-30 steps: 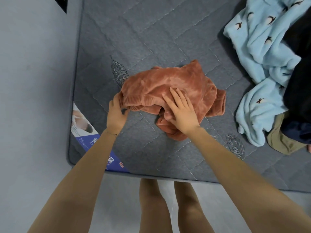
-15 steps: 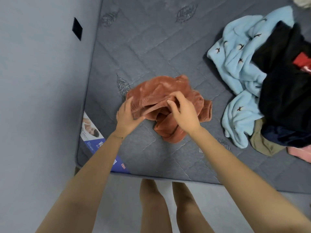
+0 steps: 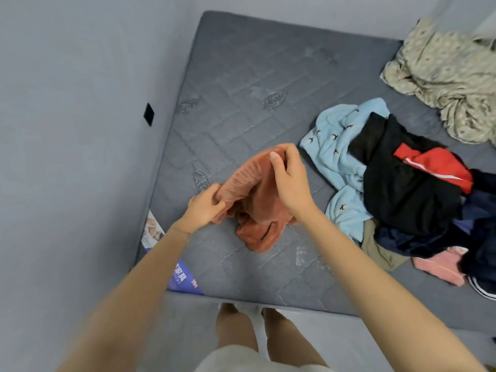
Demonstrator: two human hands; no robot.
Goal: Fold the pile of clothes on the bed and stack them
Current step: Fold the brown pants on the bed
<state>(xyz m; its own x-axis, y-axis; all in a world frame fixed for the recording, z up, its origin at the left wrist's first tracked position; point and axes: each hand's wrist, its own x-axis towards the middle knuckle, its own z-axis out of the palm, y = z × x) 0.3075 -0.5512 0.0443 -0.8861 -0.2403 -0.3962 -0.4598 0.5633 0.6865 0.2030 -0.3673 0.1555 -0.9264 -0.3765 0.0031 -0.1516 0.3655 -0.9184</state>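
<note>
Your left hand (image 3: 204,208) grips the rust-orange fleece garment (image 3: 255,218) at the lower end of its ribbed band, with the fingers curled round the fabric. Your right hand (image 3: 290,178) pinches the same band higher up, thumb against fingers, so the band runs between both hands, raised off the grey quilted mattress (image 3: 241,103). The rest of the garment hangs bunched under the hands. Its bottom fold lies on the mattress close to the near edge, toward the near-left corner. A blue and white printed label (image 3: 182,277) is on that corner, beside your left forearm

The unfolded pile lies along the right edge:
- light blue fleece garment with small dark bird prints (image 3: 332,140), near your right hand, not touching it
- black garment (image 3: 402,189) lying over the blue one
- red fabric with a white stripe (image 3: 434,162) on top of the black
- dark navy fabric (image 3: 480,210) at the frame's right side
- khaki fabric (image 3: 375,251) and pink ribbed fabric (image 3: 440,267) poking out on the near side

A crumpled beige floral sheet (image 3: 451,76) lies at the far-right corner, just beyond the pile. There is a small black square (image 3: 148,114) on the grey wall (image 3: 67,130) left of the mattress
</note>
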